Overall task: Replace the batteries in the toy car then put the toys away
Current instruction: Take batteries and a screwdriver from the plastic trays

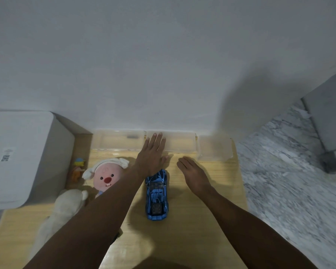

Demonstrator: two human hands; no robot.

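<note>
Pale wall behind, wooden table (211, 200) below, and both hands are out flat, fingers spread, holding nothing. Left hand (152, 152) stretches past the nose of the blue toy car (157, 195) toward the clear boxes (171, 142) along the table's far edge; something dark sits in the left box, possibly batteries. Right hand (194, 174) hovers just right of the car. The car's long axis points away from the person, mid-table, between the forearms; the left hand is nearer its nose.
</note>
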